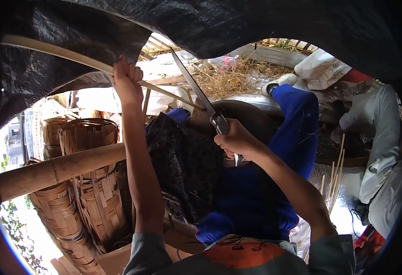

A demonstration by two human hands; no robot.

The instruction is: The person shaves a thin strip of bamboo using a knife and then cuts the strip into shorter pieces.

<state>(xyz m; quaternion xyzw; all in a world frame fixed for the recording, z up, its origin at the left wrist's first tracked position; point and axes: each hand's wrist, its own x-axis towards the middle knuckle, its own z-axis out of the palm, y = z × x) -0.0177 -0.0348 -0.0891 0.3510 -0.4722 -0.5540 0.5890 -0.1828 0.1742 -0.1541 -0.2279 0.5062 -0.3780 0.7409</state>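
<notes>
My left hand (126,78) is raised at the upper middle, closed round a long pale bamboo strip (59,52). The strip runs from the upper left down past the fist to near the long blade. In my right hand (237,137) is the metal handle of a large knife (192,83), its blade slanting up and to the left. The strip's lower end lies close beside the blade; whether they touch I cannot tell. A dark patterned cloth (173,160) covers part of my lap, over blue trousers (297,123).
Woven bamboo baskets (98,201) stand at left behind a thick bamboo pole (63,167). Black sheeting (265,20) hangs overhead. Dry shavings (228,80) lie ahead. At right sits another person in light trousers (379,137), near thin upright sticks (336,181).
</notes>
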